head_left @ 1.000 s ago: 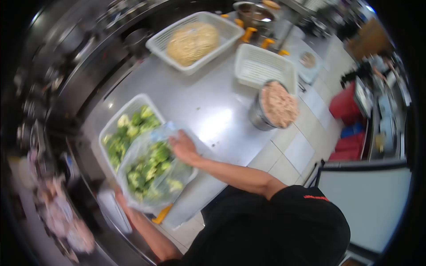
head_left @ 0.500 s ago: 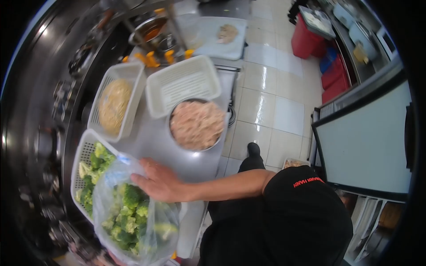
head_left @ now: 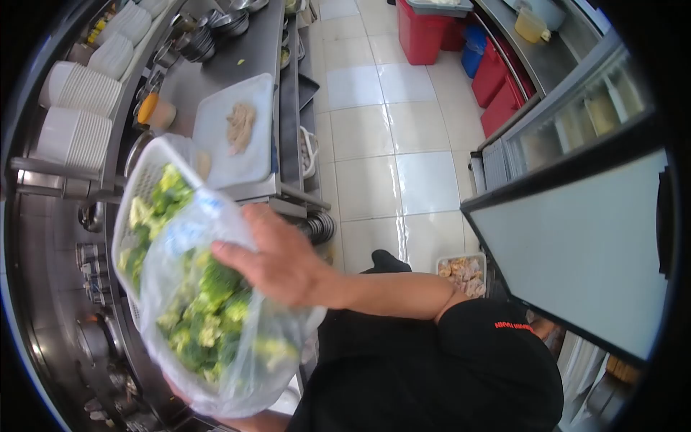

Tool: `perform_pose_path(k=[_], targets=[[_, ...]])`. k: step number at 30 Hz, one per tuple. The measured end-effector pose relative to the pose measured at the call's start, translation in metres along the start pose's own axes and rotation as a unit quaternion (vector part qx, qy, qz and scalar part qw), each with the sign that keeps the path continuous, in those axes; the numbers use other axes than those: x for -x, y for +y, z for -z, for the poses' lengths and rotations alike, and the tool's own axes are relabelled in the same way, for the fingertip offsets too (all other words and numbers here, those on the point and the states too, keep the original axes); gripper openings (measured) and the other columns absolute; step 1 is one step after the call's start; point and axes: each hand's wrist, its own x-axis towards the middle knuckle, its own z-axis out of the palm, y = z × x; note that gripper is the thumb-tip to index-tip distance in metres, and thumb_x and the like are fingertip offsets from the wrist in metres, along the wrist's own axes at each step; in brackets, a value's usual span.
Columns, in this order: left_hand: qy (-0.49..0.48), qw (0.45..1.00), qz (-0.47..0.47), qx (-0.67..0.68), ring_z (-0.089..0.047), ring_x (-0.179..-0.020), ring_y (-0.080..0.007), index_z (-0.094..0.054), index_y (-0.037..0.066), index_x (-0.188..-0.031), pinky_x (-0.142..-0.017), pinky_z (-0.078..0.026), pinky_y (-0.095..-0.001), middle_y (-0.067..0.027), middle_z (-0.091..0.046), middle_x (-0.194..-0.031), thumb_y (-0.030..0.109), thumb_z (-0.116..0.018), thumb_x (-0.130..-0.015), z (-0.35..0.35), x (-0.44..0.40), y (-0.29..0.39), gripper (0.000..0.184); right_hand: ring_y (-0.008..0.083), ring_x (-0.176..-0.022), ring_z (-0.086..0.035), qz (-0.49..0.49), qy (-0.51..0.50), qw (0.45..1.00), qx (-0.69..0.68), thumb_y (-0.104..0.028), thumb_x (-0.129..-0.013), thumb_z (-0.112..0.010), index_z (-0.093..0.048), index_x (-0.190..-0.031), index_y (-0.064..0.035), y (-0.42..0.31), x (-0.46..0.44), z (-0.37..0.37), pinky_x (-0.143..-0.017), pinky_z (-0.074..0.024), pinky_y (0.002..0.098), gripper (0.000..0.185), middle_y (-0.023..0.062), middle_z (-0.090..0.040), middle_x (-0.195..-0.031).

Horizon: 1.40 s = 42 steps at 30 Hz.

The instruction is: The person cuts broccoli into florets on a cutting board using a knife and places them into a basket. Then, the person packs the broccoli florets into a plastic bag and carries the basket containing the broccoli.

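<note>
A white perforated plastic basket [head_left: 167, 162] full of broccoli florets [head_left: 173, 191] hangs off the counter at the lower left. Over much of it lies a clear plastic bag [head_left: 252, 360], with more broccoli showing inside. My right hand [head_left: 284, 255] is closed on the basket's near side, thumb over the bag's edge and fingers along the outside. Underneath, my left hand [head_left: 176, 390] bears the basket from below; only a bit of it and the wrist show, and most of its fingers are hidden.
A white cutting board [head_left: 245, 162] with raw meat [head_left: 240, 128] is on the steel counter ahead. To the right, a fridge door [head_left: 576, 237] stands open. A basket of meat pieces [head_left: 462, 272] sits on the tiled floor [head_left: 363, 180]. Red bins [head_left: 423, 32] stand farther off.
The broccoli basket has come up off the steel table in my hands. My view has swung, so the bowl of minced meat and the other white baskets are out of sight.
</note>
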Motion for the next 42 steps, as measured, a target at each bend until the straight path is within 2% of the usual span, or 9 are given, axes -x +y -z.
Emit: perform_pose_path(k=[5, 9, 12, 17, 20, 27, 32, 39, 42], targets=[[-0.071, 0.996, 0.049, 0.036, -0.068, -0.092, -0.0194, -0.06, -0.002, -0.122, -0.075, -0.055, -0.0313, -0.0119, -0.067, -0.107, 0.021, -0.051, -0.097, -0.079, 0.01, 0.007, 0.035, 0.0408, -0.105, -0.059, 0.041, 0.081, 0.996, -0.01, -0.044, -0.089, -0.061, -0.059, -0.109, 0.0033, 0.042, -0.059, 0.074, -0.093, -0.0438, 0.0456, 0.052, 0.0258, -0.06, -0.111], [-0.118, 0.903, 0.315, 0.268, -0.067, -0.093, -0.0195, -0.059, -0.001, -0.122, -0.079, -0.055, -0.0314, -0.0117, -0.067, -0.107, 0.026, -0.051, -0.099, -0.162, -0.007, -0.003, 0.036, 0.0359, -0.098, -0.062, 0.041, 0.116, 0.992, -0.021, -0.039, -0.088, -0.06, -0.064, -0.107, 0.0015, 0.075, -0.127, 0.126, -0.088, -0.045, 0.0411, 0.044, 0.0221, -0.066, -0.102], [-0.113, 0.849, 0.399, 0.328, -0.067, -0.088, -0.0208, -0.062, 0.002, -0.116, -0.077, -0.054, -0.0316, -0.0112, -0.068, -0.104, 0.034, -0.047, -0.1, -0.241, -0.023, -0.013, 0.039, 0.0326, -0.095, -0.064, 0.041, 0.12, 0.992, 0.009, -0.036, -0.087, -0.061, -0.064, -0.11, 0.0013, 0.072, -0.189, 0.174, -0.087, -0.0454, 0.0389, 0.044, 0.0198, -0.068, -0.101], [-0.109, 0.888, 0.355, 0.273, -0.063, -0.083, -0.0169, -0.065, -0.001, -0.106, -0.075, -0.05, -0.0317, -0.008, -0.066, -0.096, 0.03, -0.052, -0.098, -0.34, -0.053, -0.094, 0.034, 0.0283, -0.096, -0.064, 0.015, 0.158, 0.987, 0.006, -0.034, -0.086, -0.061, -0.065, -0.111, 0.0017, 0.082, -0.276, 0.206, -0.086, -0.0458, 0.0369, 0.044, 0.0169, -0.07, -0.102], [-0.118, 0.908, 0.334, 0.226, -0.058, -0.081, -0.0169, -0.065, -0.005, -0.1, -0.075, -0.047, -0.0315, -0.0089, -0.063, -0.091, 0.029, -0.056, -0.097, -0.413, -0.077, -0.083, 0.035, 0.0292, -0.098, -0.064, -0.005, 0.164, 0.984, 0.065, -0.035, -0.085, -0.062, -0.066, -0.11, -0.0001, 0.103, -0.349, 0.242, -0.087, -0.0458, 0.0383, 0.043, 0.0175, -0.069, -0.103], [-0.124, 0.913, 0.332, 0.2, -0.065, -0.087, -0.022, -0.066, -0.009, -0.109, -0.075, -0.052, -0.0338, -0.0127, -0.069, -0.097, 0.026, -0.049, -0.096, -0.489, -0.107, -0.076, 0.041, 0.0344, -0.091, -0.066, -0.027, 0.048, 0.99, 0.13, -0.043, -0.078, -0.064, -0.07, -0.101, -0.008, 0.119, -0.473, 0.272, -0.084, -0.0473, 0.0426, 0.042, 0.0158, -0.07, -0.092], [-0.055, 0.91, 0.363, 0.191, -0.062, -0.106, -0.0319, -0.053, -0.008, -0.128, -0.089, -0.054, -0.0433, -0.0201, -0.06, -0.121, 0.026, -0.052, -0.096, -0.513, -0.122, -0.075, 0.046, 0.0353, -0.104, -0.063, -0.097, -0.103, 0.985, 0.102, -0.047, -0.077, -0.065, -0.07, -0.106, -0.0035, 0.101, -0.578, 0.281, -0.092, -0.0474, 0.0412, 0.053, 0.0192, -0.068, -0.108], [0.041, 0.93, 0.35, 0.109, -0.06, -0.113, -0.0323, -0.05, -0.006, -0.133, -0.095, -0.052, -0.0448, -0.0202, -0.057, -0.129, 0.025, -0.053, -0.096, -0.577, -0.137, -0.076, 0.048, 0.0318, -0.129, -0.051, -0.088, -0.264, 0.951, 0.133, -0.053, -0.079, -0.064, -0.065, -0.122, -0.0019, 0.104, -0.721, 0.267, -0.105, -0.0427, 0.0396, 0.067, 0.0189, -0.058, -0.132], [0.085, 0.906, 0.393, 0.134, -0.057, -0.119, -0.0315, -0.047, -0.005, -0.136, -0.1, -0.05, -0.0441, -0.02, -0.054, -0.134, 0.024, -0.053, -0.096, -0.597, -0.145, -0.067, 0.05, 0.0326, -0.125, -0.054, -0.071, -0.319, 0.942, 0.077, -0.059, -0.084, -0.06, -0.063, -0.125, -0.0012, 0.12, -0.763, 0.282, -0.104, -0.0431, 0.0398, 0.071, 0.0196, -0.06, -0.13]])
